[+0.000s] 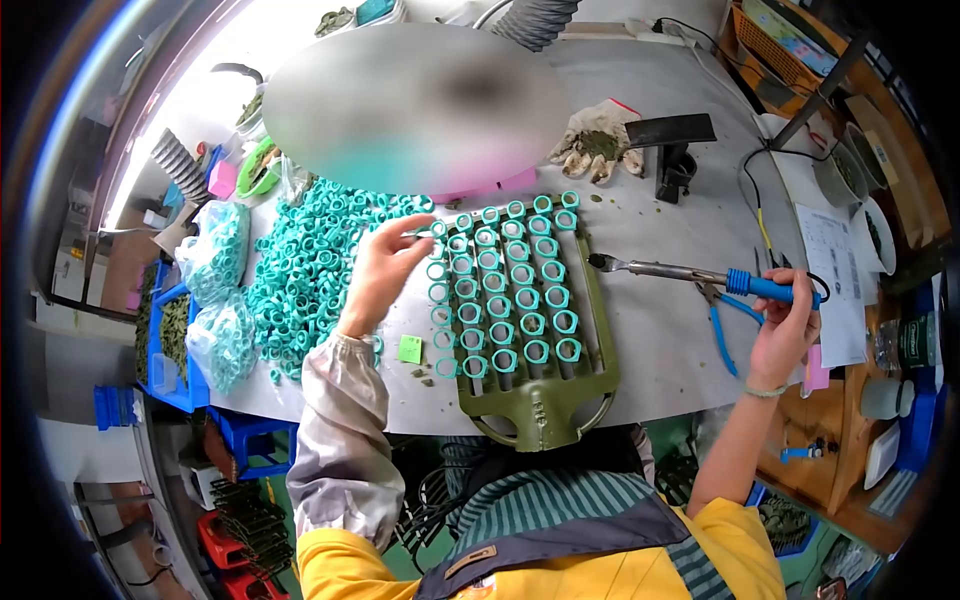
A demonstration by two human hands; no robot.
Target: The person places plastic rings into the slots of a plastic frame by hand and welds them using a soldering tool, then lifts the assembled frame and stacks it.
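Note:
My left hand (385,270) is at the upper left of an olive-green slotted frame (540,400), with thumb and fingertip closed around a teal ring (438,229) at the frame's edge. Rows of similar teal rings stand along the frame's bars. My right hand (785,335) grips the blue handle of a soldering iron (690,272). Its metal shaft points left, and the dark, flattened tip is just right of the frame, apart from the rings. A large heap of loose teal rings (310,270) lies left of my left hand.
Bags of teal rings (215,335) sit at the left. Blue-handled pliers (722,335) lie below the iron. A black stand (672,165) and a soiled glove (600,140) are at the back. A green note (410,348) lies near the frame; a blurred patch hides the far table.

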